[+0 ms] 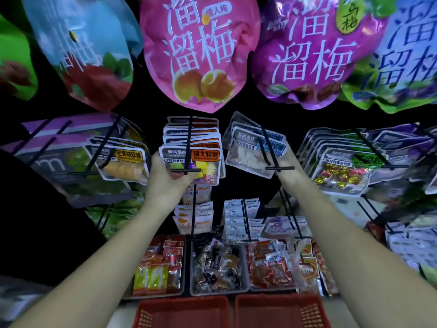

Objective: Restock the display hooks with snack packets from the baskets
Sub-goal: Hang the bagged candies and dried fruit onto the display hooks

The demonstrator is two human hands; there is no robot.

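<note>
My left hand (165, 178) grips the lower left of the front orange-labelled candy packet (192, 162), which hangs on a black display hook (186, 170) at centre. My right hand (285, 177) reaches under the blue-labelled packets (254, 151) on the neighbouring hook (279, 168); its fingers are hidden behind them. Two red baskets (182, 311) (279, 308) sit at the bottom edge, below my forearms.
Large plum-snack bags, pink (198, 50) and purple (312, 50), hang overhead. More hooked packets fill the left (123, 162) and right (340, 171) sides. Grey trays (217, 268) of small wrapped snacks stand on the shelf below, above the baskets.
</note>
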